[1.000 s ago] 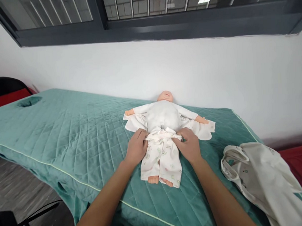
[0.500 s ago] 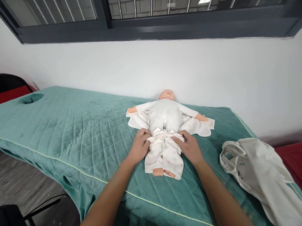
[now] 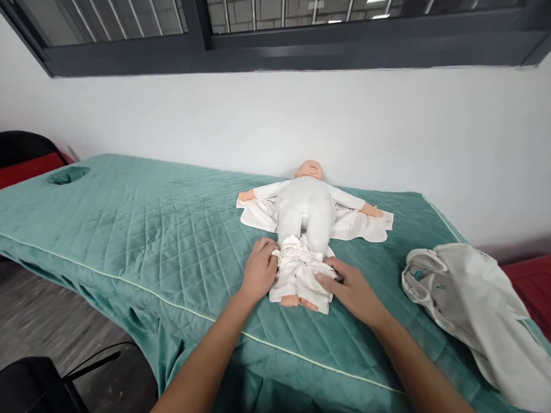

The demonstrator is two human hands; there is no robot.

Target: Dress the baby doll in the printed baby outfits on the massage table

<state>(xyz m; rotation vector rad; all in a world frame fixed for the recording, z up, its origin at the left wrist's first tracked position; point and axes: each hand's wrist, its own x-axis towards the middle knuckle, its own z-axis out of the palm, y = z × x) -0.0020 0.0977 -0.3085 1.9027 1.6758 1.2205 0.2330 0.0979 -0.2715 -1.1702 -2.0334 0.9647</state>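
Observation:
A baby doll (image 3: 305, 205) lies on its back on the teal quilted bed (image 3: 135, 231), head toward the white wall, arms spread over an opened white garment (image 3: 361, 225). Printed white trousers (image 3: 299, 280) are bunched low on its legs, with the bare feet showing below. My left hand (image 3: 260, 270) grips the trousers' left side, fingers curled into the cloth. My right hand (image 3: 350, 288) holds the right side with fingers closed on the fabric.
A crumpled white garment (image 3: 462, 302) lies on the bed at the right. The bed's face hole (image 3: 68, 175) is at the far left. Red cushions sit at both sides, a dark chair (image 3: 32, 393) at lower left, the wall and window behind.
Both hands have slid the trousers down from the doll's waist toward its feet; the white torso and thighs now show more. The view has drifted slightly.

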